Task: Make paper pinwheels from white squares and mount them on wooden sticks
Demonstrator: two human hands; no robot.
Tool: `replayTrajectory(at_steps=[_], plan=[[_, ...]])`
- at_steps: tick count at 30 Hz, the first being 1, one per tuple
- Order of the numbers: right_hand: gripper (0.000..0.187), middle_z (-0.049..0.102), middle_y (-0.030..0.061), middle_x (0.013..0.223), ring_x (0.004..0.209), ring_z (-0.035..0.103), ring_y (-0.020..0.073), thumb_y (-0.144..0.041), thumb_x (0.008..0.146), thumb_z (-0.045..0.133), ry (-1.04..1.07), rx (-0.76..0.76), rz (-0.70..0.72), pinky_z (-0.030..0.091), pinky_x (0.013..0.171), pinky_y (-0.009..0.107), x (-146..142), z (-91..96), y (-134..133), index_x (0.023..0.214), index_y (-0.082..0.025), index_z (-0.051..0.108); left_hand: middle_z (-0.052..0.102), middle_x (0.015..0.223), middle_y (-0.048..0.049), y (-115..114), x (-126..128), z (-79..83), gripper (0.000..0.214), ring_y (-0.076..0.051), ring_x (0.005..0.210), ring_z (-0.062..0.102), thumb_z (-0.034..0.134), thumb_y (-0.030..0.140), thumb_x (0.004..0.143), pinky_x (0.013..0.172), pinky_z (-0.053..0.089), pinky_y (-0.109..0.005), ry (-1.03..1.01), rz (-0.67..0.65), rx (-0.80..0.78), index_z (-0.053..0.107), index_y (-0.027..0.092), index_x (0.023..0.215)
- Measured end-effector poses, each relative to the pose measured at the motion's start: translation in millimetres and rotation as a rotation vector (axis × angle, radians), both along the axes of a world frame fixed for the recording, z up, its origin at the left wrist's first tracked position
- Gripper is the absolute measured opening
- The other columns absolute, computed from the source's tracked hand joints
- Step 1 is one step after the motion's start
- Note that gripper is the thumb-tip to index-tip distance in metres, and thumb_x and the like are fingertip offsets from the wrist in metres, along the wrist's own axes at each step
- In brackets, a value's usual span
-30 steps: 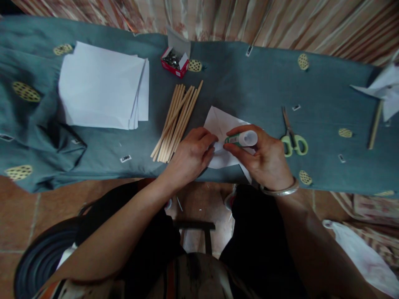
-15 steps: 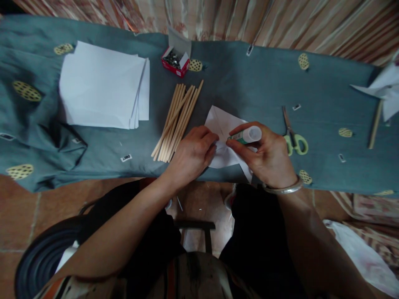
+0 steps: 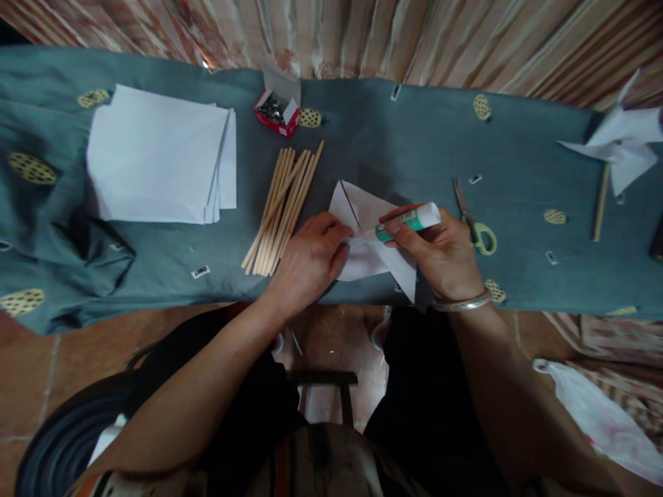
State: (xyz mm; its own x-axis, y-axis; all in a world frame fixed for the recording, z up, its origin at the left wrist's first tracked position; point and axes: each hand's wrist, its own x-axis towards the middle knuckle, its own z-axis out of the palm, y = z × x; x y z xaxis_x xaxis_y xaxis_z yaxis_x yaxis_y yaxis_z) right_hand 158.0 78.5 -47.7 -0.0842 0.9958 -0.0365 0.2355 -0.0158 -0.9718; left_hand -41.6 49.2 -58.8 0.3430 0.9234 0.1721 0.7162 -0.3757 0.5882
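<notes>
A white sheet of paper point(image 3: 370, 200), cut into flaps, lies near the front edge of the cloth-covered table. My left hand point(image 3: 313, 255) pinches a flap of it near the middle, fingers closed. In my right hand point(image 3: 445, 252) is a green and white glue stick point(image 3: 409, 222), tilted, its far end at the paper's centre beside my left fingertips. Whether the glue tip touches the paper I cannot tell. A bundle of wooden sticks point(image 3: 282, 207) lies just left of my left hand. Green-handled scissors point(image 3: 474, 224) rest to the right of my right hand.
A stack of white paper point(image 3: 155, 159) lies at the left. An open red box of small metal pieces point(image 3: 278, 112) stands at the back. A white paper pinwheel point(image 3: 621, 148) on a stick lies at the far right. A striped curtain point(image 3: 362, 38) hangs behind the table.
My right hand has turned the glue stick flatter, showing more of its green label. A dark slit between the paper flaps now shows wider. The whole view has shifted slightly.
</notes>
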Motion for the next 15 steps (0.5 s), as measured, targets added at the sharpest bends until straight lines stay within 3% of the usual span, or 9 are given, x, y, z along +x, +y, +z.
replayTrajectory(at_steps=[10,15], plan=[[0.024,0.073,-0.0026,0.079,0.072,0.07,0.0128,-0.043,0.071,0.081,0.162,-0.16,-0.119,0.063,0.062,0.025,-0.2,-7.7,0.5,0.082,-0.025,0.07,0.061,0.104,-0.0091,0.2,1.2,-0.5,0.021,-0.022,0.097,0.059,0.049,0.015,0.091,0.088,0.051,-0.037,0.026,0.008,0.008,0.064,0.015,0.105],[0.022,0.072,-0.0027,0.076,0.069,0.069,0.0131,-0.042,0.073,0.08,0.117,-0.148,-0.147,0.062,0.061,0.026,-2.6,-7.2,-0.2,0.081,-0.025,0.068,0.061,0.105,-0.0096,-0.3,1.2,0.0,0.021,-0.021,0.097,0.059,0.048,0.014,0.091,0.088,0.051,-0.037,0.021,0.01,0.016,0.064,0.014,0.105]])
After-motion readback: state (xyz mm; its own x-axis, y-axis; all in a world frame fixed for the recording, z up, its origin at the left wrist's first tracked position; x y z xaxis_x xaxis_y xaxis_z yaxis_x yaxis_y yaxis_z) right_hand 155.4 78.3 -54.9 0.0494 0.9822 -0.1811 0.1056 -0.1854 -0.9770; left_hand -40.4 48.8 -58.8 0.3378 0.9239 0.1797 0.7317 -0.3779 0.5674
